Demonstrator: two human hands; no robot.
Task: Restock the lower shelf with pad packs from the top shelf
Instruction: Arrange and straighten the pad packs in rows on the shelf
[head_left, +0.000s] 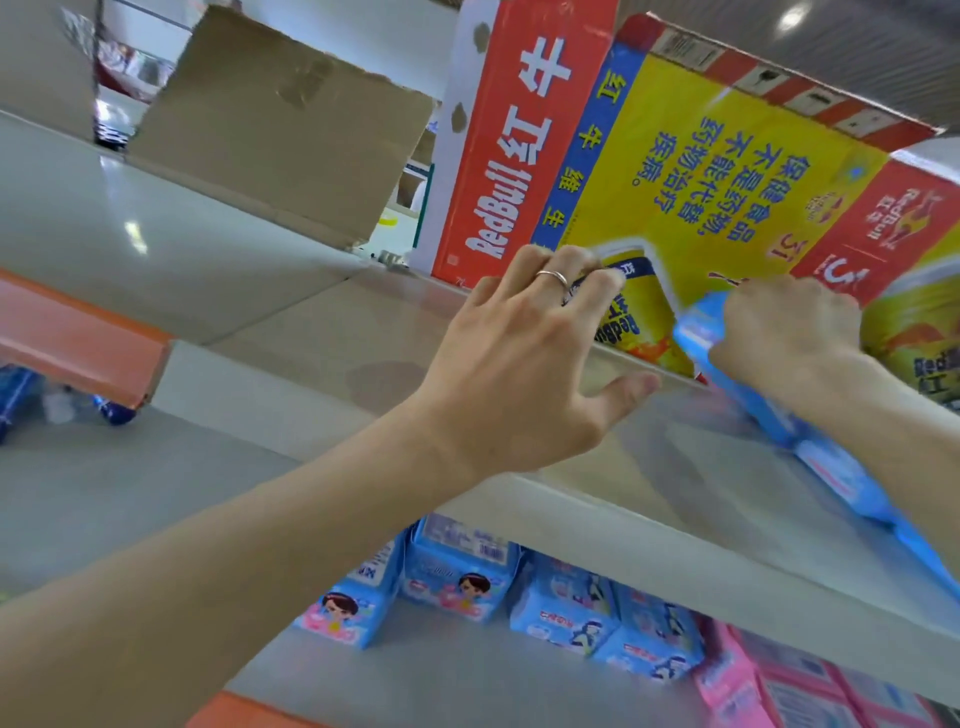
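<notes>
Two hands reach the front edge of the top shelf (322, 312): the right hand (789, 332) grips a blue pad pack (831, 467) that hangs over that edge, while the left hand (524, 353) is spread loose and holds nothing, its fingers at the foot of a drinks box (701, 171). More packs (571, 608) stand on the lower shelf (441, 675).
</notes>
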